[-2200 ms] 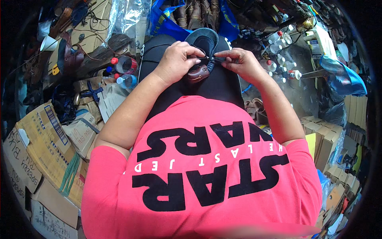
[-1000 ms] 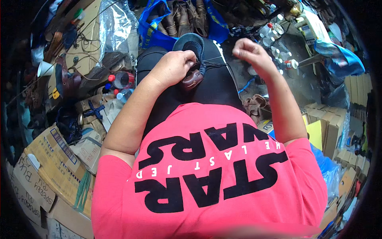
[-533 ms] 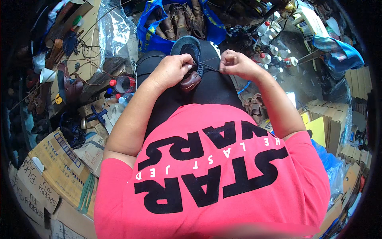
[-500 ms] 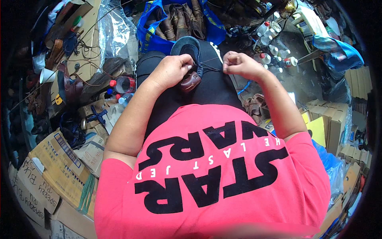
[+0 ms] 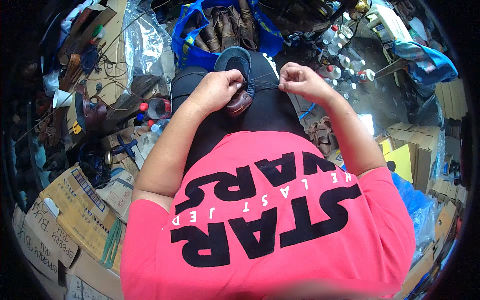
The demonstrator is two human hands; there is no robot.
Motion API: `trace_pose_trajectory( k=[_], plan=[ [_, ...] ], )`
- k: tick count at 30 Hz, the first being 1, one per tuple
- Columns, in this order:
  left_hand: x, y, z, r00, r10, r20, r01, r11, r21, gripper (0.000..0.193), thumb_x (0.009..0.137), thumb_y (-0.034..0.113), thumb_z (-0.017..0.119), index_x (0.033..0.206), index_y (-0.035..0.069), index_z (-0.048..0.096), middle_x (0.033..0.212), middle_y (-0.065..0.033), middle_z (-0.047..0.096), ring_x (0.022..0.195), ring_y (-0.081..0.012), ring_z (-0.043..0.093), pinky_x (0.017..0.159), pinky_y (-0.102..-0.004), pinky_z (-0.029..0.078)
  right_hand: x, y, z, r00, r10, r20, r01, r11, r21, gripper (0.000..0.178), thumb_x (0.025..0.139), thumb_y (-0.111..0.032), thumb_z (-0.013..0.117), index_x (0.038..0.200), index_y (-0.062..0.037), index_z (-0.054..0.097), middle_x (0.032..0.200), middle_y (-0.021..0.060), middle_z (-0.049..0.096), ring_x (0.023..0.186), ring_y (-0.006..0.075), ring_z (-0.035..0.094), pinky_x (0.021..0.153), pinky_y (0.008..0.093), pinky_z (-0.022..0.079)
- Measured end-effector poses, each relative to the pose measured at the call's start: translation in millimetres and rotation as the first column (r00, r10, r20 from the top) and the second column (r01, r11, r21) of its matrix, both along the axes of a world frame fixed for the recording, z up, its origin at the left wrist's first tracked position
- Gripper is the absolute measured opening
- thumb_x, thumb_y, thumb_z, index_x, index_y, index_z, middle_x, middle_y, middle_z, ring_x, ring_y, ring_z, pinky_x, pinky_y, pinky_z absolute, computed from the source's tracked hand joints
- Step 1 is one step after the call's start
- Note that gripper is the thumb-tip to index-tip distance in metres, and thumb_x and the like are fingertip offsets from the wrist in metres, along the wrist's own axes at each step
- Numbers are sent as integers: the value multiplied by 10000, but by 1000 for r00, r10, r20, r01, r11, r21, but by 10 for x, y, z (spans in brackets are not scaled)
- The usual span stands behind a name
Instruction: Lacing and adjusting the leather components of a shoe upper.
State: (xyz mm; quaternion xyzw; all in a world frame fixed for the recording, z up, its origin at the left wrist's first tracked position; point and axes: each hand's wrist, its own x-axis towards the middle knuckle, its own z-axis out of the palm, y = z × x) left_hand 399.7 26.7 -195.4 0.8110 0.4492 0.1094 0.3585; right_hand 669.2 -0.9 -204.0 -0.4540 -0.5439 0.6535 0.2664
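At the upper middle of the frame, on a lap in stretchy black trousers [image 5: 267, 110]: a brown leather shoe with a dark grey, rounded end [image 5: 240, 103]. Left hand [image 5: 218, 90] curled around the shoe's left side, gripping it. From the shoe's right side, a thin dark thread [image 5: 265, 86] out to the right hand [image 5: 302, 82], fingertips pinched together on it. Just above, a shiny blue bag [image 5: 270, 35] with brown leather things inside. At upper right, clear plastic bottles [image 5: 332, 72], some with red caps. At lower left, a big tan cardboard box [image 5: 82, 205] with green string [image 5: 112, 245].
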Motion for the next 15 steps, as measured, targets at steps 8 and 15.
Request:
trace_pose_trajectory(
  k=[8, 15],
  plan=[
    [23, 7, 70, 999, -45, -20, 46, 999, 22, 133, 854, 116, 586, 970, 54, 608, 850, -178, 647, 802, -315, 651, 705, -368, 491, 15, 460, 61, 620, -438, 651, -298, 636, 712, 151, 822, -238, 674, 895, -107, 655, 1004, 80, 575, 988, 267, 564, 818, 397, 453],
    [-18, -5, 34, 995, -79, -61, 85, 991, 105, 130, 859, 162, 552, 958, 99, 609, 843, -147, 664, 842, -335, 639, 736, -433, 489, -460, 232, 353, 523, -196, 829, -747, 363, 557, 92, 844, -237, 572, 882, -166, 616, 817, 14, 642, 895, 207, 614, 805, 375, 398]
  ],
)
